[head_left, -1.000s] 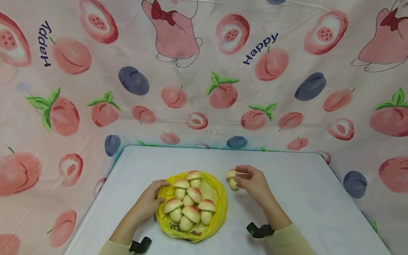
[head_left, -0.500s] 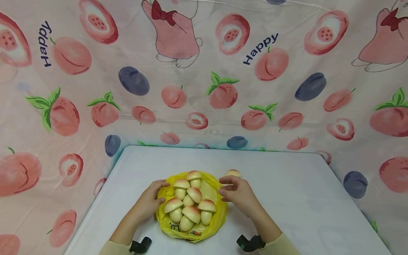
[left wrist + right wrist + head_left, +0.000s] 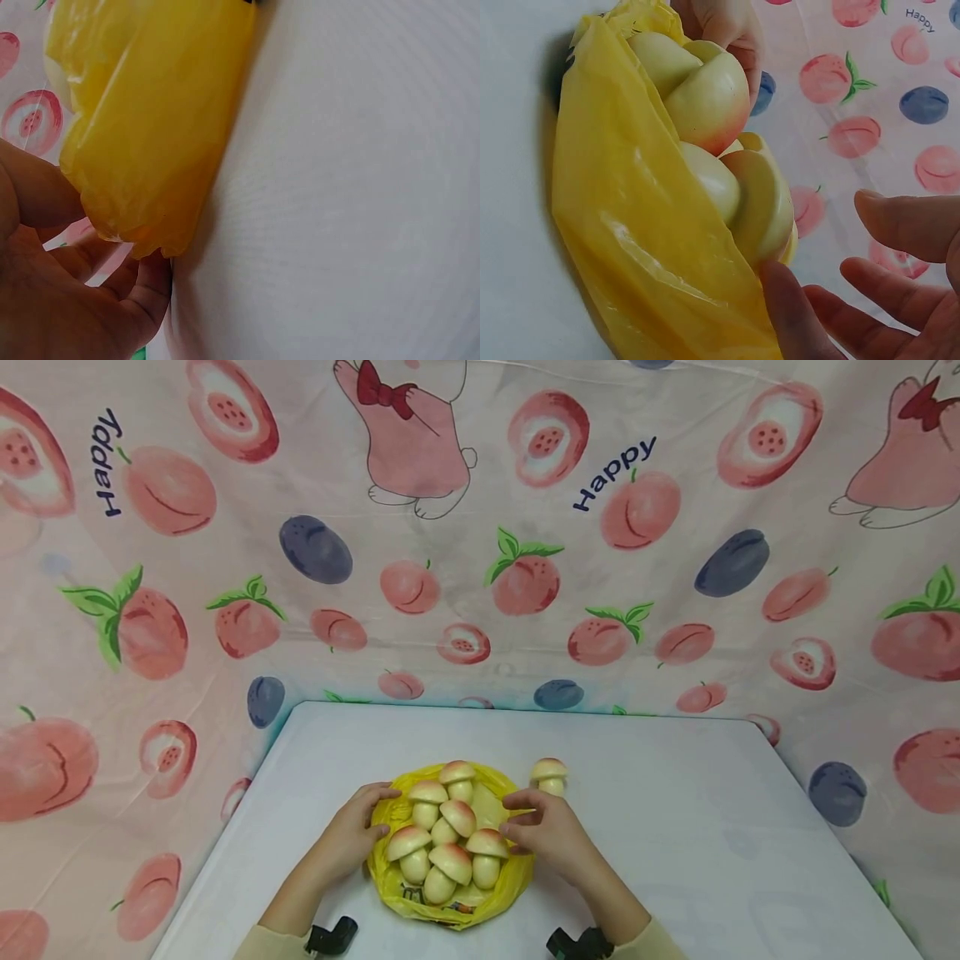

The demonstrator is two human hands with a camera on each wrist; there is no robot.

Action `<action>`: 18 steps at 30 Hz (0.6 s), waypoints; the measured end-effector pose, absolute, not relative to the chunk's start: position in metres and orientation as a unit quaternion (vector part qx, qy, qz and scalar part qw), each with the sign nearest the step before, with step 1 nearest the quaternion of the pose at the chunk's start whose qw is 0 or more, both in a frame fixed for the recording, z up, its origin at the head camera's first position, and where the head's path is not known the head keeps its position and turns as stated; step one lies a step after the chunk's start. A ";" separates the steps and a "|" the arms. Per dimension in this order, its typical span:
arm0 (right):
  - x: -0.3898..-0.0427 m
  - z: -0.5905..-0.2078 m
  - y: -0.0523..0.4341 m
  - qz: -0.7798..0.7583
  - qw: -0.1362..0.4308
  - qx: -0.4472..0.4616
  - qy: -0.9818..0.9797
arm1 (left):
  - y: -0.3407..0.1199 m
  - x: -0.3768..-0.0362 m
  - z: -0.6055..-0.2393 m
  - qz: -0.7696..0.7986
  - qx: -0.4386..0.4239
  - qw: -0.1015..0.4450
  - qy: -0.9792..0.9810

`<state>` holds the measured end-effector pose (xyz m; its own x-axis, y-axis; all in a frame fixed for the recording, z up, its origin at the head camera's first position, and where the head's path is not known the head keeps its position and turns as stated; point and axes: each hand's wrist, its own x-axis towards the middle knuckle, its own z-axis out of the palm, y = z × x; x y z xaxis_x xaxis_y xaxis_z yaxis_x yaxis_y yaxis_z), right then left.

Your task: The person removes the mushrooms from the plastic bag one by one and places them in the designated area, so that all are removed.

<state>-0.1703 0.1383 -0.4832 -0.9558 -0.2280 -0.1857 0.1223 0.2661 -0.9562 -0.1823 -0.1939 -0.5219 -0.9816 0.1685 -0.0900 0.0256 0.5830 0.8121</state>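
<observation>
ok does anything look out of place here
One mushroom stands upright alone on the table, outside the yellow bag that holds the other six. Nothing looks spilled or damaged.

Left grip curled, thumb forward; right grip relaxed, fingers loosely spread inward.

Setting: looks like a staged recording booth, not a lived-in room. White table w/ rounded corners, boxed in on three sides by draped pink cloth printed w/ peaches, plums, a bow-tied cartoon animal and "Happy". Cloth creased, hangs right to table edge. No furniture or walls visible.
</observation>
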 end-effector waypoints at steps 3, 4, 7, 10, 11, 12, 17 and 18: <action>-0.168 -0.483 0.137 -0.592 0.149 -0.027 0.792 | -0.194 -0.182 -0.522 0.453 0.054 0.078 0.886; -0.168 -0.484 0.136 -0.587 0.150 -0.026 0.795 | -0.194 -0.182 -0.522 0.453 0.053 0.078 0.886; -0.166 -0.487 0.136 -0.575 0.155 -0.025 0.803 | -0.194 -0.182 -0.522 0.455 0.053 0.079 0.886; -0.166 -0.490 0.136 -0.567 0.160 -0.032 0.808 | -0.194 -0.182 -0.523 0.456 0.053 0.079 0.885; -0.166 -0.492 0.135 -0.564 0.161 -0.036 0.809 | -0.194 -0.182 -0.523 0.456 0.053 0.079 0.885; -0.166 -0.493 0.136 -0.561 0.163 -0.040 0.811 | -0.194 -0.182 -0.523 0.456 0.053 0.079 0.885; -0.166 -0.497 0.136 -0.543 0.166 -0.062 0.821 | -0.194 -0.183 -0.523 0.454 0.053 0.077 0.886; -0.166 -0.498 0.136 -0.541 0.165 -0.065 0.822 | -0.194 -0.183 -0.523 0.454 0.053 0.077 0.886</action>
